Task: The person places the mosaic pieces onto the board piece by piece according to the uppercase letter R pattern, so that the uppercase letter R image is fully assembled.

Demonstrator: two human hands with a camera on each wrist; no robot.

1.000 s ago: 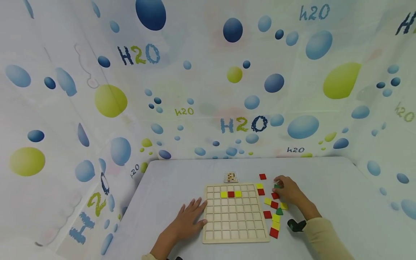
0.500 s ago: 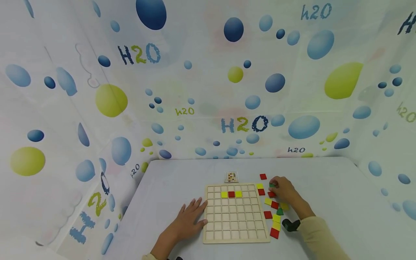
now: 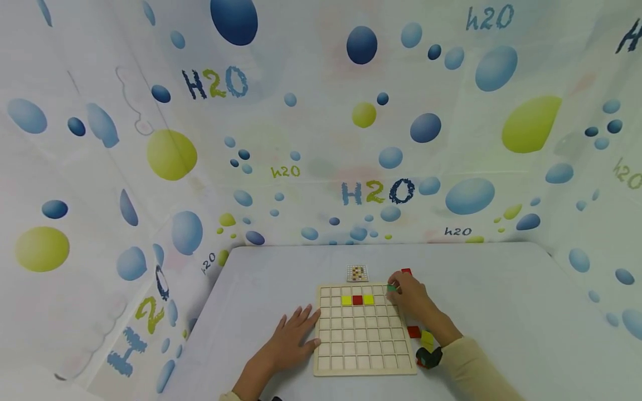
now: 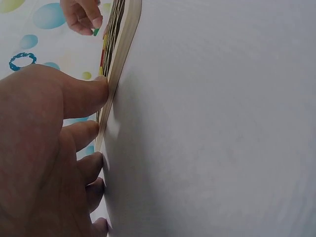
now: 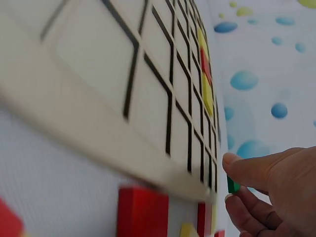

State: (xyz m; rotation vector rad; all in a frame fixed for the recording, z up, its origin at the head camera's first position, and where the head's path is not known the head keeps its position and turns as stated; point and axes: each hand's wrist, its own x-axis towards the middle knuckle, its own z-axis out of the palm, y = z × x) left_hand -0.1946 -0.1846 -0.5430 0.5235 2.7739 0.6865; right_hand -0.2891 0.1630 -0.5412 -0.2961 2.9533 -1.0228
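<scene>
The green piece (image 3: 392, 288) is pinched between the thumb and fingertips of the right hand (image 3: 408, 298), and it sits over the far right corner of the board (image 3: 361, 356), at about 1 o'clock from the board's centre. To do this step well, the person should probably lower the piece flat and square into one cell, so that its edges do not catch on the grid lines. The left hand (image 3: 288, 340) lies with straight, spread fingers on the table (image 3: 501, 301), fingertips touching the board's left edge at 9 o'clock; it holds nothing, and steady pressure there would keep the board from sliding. In the second row a yellow tile (image 3: 346, 300), a red tile (image 3: 357, 300) and another yellow tile (image 3: 368, 299) lie side by side. The shape of the green piece is hard to tell, because the fingers cover most of it. The loose tiles at 3 o'clock are partly hidden behind the right arm, and the small card (image 3: 356, 273) at 12 o'clock is too small to read.
</scene>
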